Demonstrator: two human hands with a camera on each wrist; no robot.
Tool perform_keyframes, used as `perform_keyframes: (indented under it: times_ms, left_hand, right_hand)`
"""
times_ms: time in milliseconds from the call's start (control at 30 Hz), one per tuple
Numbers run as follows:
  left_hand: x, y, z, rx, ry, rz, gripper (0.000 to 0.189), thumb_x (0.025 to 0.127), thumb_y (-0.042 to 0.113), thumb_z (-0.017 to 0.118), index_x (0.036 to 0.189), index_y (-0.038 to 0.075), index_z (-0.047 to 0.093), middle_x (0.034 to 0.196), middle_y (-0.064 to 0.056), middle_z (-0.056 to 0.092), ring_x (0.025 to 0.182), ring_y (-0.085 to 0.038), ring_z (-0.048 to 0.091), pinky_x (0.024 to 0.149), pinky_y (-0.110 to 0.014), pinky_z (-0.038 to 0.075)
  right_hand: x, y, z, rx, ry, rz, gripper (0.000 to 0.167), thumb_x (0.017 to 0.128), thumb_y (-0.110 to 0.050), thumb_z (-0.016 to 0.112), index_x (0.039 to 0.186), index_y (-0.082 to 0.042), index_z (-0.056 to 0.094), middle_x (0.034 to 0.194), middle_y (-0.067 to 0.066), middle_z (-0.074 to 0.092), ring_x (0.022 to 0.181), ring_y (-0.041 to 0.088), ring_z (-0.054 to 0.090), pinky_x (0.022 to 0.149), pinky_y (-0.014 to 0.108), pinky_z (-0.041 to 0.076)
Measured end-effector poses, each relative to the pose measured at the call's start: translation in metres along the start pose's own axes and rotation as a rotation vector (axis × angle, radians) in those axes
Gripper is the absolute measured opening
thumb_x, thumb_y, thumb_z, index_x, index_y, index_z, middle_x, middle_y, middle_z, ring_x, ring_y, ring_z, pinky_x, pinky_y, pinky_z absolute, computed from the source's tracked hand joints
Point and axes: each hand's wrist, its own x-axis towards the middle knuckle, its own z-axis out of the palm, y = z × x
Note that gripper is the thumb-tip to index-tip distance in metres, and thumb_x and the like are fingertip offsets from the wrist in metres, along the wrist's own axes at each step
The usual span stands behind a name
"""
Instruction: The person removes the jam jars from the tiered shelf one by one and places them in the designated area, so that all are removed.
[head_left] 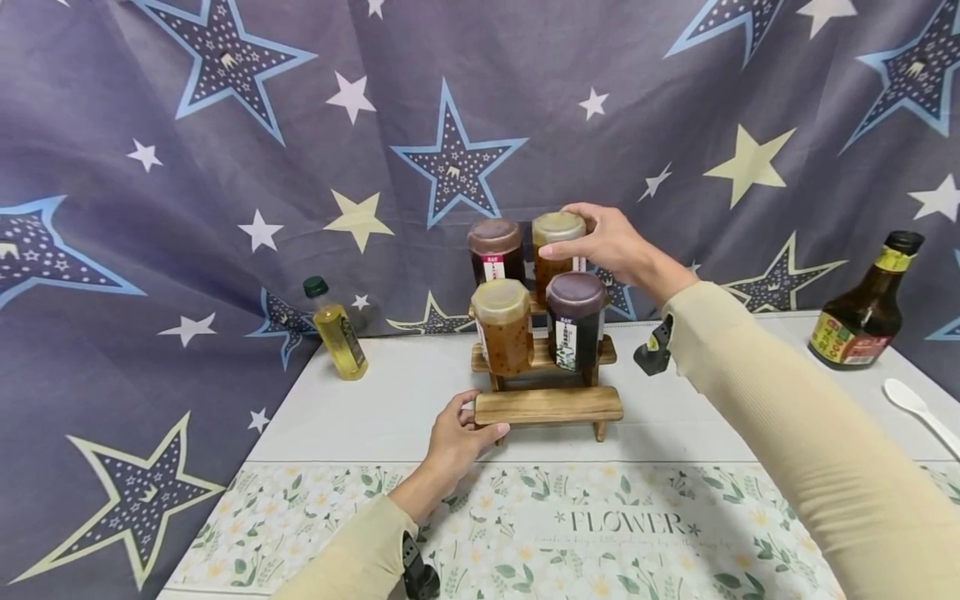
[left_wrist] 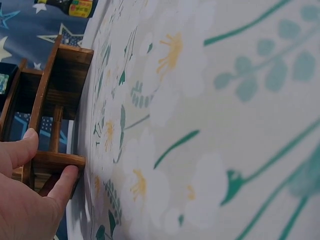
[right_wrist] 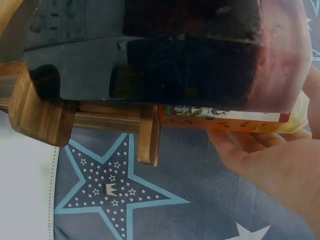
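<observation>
A stepped wooden rack (head_left: 549, 406) bears jars on its upper two tiers. My left hand (head_left: 457, 437) grips the left end of its bottom step; in the left wrist view, the thumb and a finger of that hand (left_wrist: 30, 200) lie against the wood (left_wrist: 62, 82). On the top tier, my right hand (head_left: 611, 242) holds an amber jar (head_left: 549, 268) by its upper part, beside a dark red jar (head_left: 495, 242). Below stand another amber jar (head_left: 506, 333) and a dark purple jar (head_left: 577, 321). That dark jar (right_wrist: 150, 60) partly hides the held jar (right_wrist: 240, 125) in the right wrist view.
A small green-capped oil bottle (head_left: 340, 333) stands at the left. At the right are a dark sauce bottle (head_left: 862, 308) and a white spoon (head_left: 918, 408). A floral mat (head_left: 570, 500) covers the table's front, and a star-patterned curtain (head_left: 420, 50) hangs behind.
</observation>
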Motion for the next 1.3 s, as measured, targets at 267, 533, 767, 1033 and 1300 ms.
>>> perform_keyframes:
  times_ms: [267,533,767,1033,1300]
  left_hand:
    - [0.002,0.001,0.000,-0.005,0.002,-0.013,0.074,0.081,0.012,0.078,0.144,0.005,0.039,0.111,-0.014,0.065,0.092,-0.020,0.063,0.077,-0.036,0.056]
    - [0.002,0.000,0.000,-0.005,-0.002,-0.008,0.074,0.081,0.012,0.078,0.144,0.004,0.039,0.112,-0.014,0.065,0.094,-0.020,0.063,0.076,-0.034,0.056]
    - [0.003,-0.002,-0.001,0.007,0.001,-0.008,0.074,0.081,0.013,0.079,0.143,0.005,0.040,0.112,-0.014,0.065,0.093,-0.020,0.063,0.075,-0.032,0.055]
    - [0.003,-0.003,-0.002,0.008,0.003,-0.012,0.073,0.081,0.013,0.079,0.143,0.005,0.040,0.112,-0.014,0.064,0.093,-0.020,0.063,0.075,-0.033,0.055]
    - [0.002,-0.002,-0.001,0.013,0.003,-0.012,0.074,0.081,0.014,0.079,0.143,0.005,0.040,0.110,-0.013,0.065,0.091,-0.019,0.062,0.075,-0.035,0.055]
  right_hand:
    - [0.001,0.002,-0.002,0.015,0.074,0.000,0.063,0.071,-0.029,0.088,0.124,-0.011,0.061,0.106,0.007,0.064,0.090,0.019,0.058,0.076,0.029,0.048]
    - [-0.006,-0.005,-0.029,0.041,0.178,0.019,0.063,0.068,-0.030,0.089,0.122,-0.010,0.062,0.102,0.003,0.063,0.087,0.016,0.056,0.070,0.024,0.048]
    - [-0.023,-0.005,-0.056,0.038,0.227,0.020,0.062,0.069,-0.030,0.088,0.122,-0.011,0.061,0.102,-0.001,0.061,0.090,0.014,0.056,0.069,0.023,0.049]
    - [-0.039,0.002,-0.071,-0.023,0.260,0.010,0.062,0.069,-0.032,0.088,0.122,-0.014,0.062,0.100,-0.003,0.064,0.090,0.013,0.057,0.070,0.020,0.048]
    - [-0.058,0.020,-0.079,-0.112,0.291,0.019,0.064,0.071,-0.037,0.086,0.125,-0.015,0.060,0.101,-0.007,0.063,0.087,0.010,0.055,0.066,0.017,0.044]
